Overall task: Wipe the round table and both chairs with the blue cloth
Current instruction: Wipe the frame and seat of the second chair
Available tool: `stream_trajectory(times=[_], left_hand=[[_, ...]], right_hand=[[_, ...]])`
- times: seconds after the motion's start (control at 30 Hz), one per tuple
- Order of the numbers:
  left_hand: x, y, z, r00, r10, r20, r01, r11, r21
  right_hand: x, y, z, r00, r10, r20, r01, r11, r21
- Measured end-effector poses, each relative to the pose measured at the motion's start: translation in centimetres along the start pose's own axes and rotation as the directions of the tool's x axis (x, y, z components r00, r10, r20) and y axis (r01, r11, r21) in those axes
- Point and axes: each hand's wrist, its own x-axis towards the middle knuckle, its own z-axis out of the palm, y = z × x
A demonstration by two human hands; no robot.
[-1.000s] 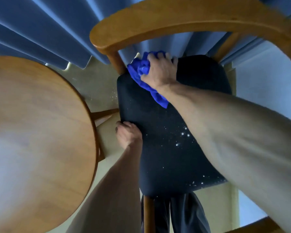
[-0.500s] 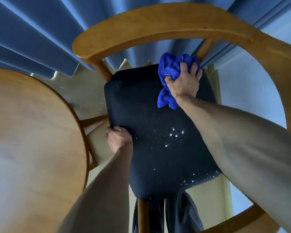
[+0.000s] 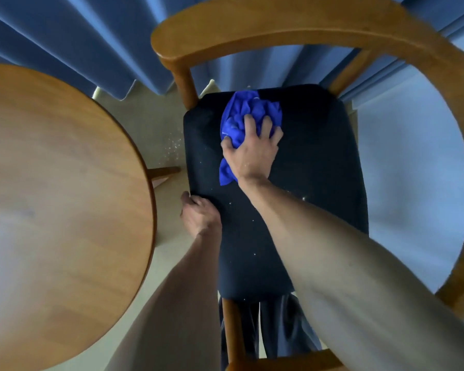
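The right hand (image 3: 252, 151) is gripping the bunched blue cloth (image 3: 245, 121) and pressing it onto the far part of the dark seat (image 3: 319, 162) of the chair (image 3: 292, 25), fingers curled into the folds. The left hand (image 3: 198, 212) is clasping the seat's left edge, fingers wrapped round it (their tips are hidden below). White crumbs (image 3: 241, 212) are lying scattered on the seat near the arms, and more are lying on the floor (image 3: 158, 127) just left of the chair. The round table (image 3: 59, 188) is standing at the left, beside the chair. Blue curtains (image 3: 65, 41) are hanging at the far side.
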Motion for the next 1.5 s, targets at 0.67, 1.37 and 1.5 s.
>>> stream_trajectory(times=[0.67,1.37,1.5], left_hand=[[-8.7,-2.6,0.4,0.977,0.213,-0.025,-0.203,0.956,0.210],[-14.5,1.6,7.4,0.899,0.435,0.052,-0.430,0.854,0.294],[-11.8,5.4,8.0,0.923,0.385,-0.022,-0.366,0.892,0.263]], right_hand=[[-4.5,5.7,-3.2,0.893,-0.296,0.338,0.352,0.929,-0.116],[-4.6,23.1,-8.1,0.939,0.336,0.077,-0.340,0.939,0.051],[1.3,20.3,-8.5,0.984,0.164,0.075,-0.171,0.980,0.097]])
